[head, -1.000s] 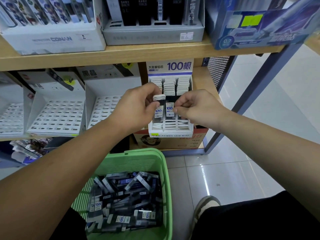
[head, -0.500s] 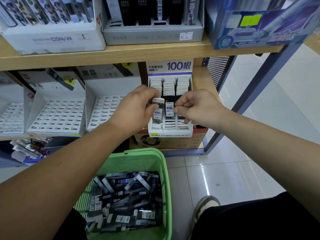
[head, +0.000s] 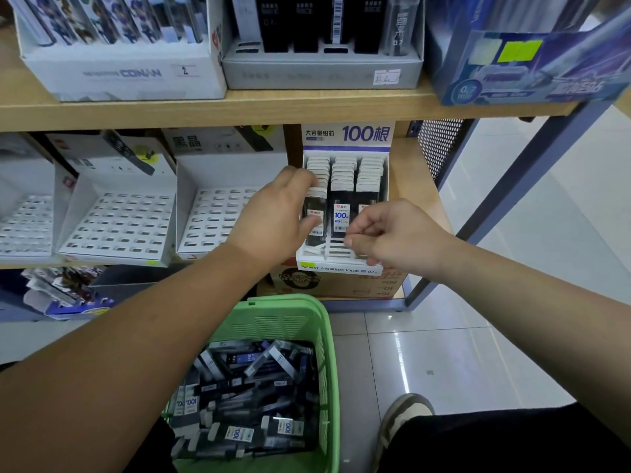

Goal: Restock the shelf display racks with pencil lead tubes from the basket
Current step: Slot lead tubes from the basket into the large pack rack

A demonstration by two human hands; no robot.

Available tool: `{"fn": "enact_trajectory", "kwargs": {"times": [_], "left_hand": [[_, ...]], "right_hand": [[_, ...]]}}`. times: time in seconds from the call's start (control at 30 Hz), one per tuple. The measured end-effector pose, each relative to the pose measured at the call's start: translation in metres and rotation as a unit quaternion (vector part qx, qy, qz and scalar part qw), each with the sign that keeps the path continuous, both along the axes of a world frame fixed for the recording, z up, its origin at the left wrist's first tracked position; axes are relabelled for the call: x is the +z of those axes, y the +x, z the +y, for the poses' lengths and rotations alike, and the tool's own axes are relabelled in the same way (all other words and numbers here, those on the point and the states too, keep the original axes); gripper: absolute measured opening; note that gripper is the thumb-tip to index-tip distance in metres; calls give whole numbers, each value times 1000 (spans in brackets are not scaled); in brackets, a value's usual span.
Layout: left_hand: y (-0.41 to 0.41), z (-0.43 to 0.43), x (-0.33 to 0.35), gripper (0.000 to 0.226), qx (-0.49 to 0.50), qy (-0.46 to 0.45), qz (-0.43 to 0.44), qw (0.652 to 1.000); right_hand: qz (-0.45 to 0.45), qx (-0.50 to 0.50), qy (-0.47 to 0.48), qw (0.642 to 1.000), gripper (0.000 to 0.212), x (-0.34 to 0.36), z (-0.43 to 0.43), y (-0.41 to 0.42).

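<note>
Fingers [head: 297, 176] of the left hand [head: 276, 216] pinch a lead tube [head: 316, 203], seating it upright, label outward, in the left column of the display rack [head: 341, 268]. The right hand [head: 396, 233], curled and seemingly empty, hovers beside it. The basket [head: 290, 310] sits nearer.

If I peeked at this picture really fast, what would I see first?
Two hands meet at the white display rack marked 100, in the middle of the shelf. The left hand grips a lead tube in the rack's left column, and the right hand hovers in front of the rack with curled fingers. Below them, at the bottom, a bright green basket is heaped with more tubes.
</note>
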State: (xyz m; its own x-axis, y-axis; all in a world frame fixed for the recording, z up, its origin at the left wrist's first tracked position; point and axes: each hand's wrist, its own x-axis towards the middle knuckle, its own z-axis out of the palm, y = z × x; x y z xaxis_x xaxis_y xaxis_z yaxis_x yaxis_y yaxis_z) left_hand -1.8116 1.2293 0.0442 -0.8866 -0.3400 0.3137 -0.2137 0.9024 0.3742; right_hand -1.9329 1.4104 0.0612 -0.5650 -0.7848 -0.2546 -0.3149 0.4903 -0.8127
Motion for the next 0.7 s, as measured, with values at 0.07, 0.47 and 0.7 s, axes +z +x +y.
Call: {"fn": "enact_trajectory", "kwargs": {"times": [0.07,0.47,0.7], "left_hand": [[-1,-1,0,50,0,-11,4,1000],[3,0,3,70,20,4,-8,1000],[84,-4,22,36,-24,-6,-75,997]], "right_hand": [[-2,-2,-3,1000,9,1,-1,0],[-14,14,6,1000,29,5,2,10],[14,177,73,981,28,-2,-13,72]]}}
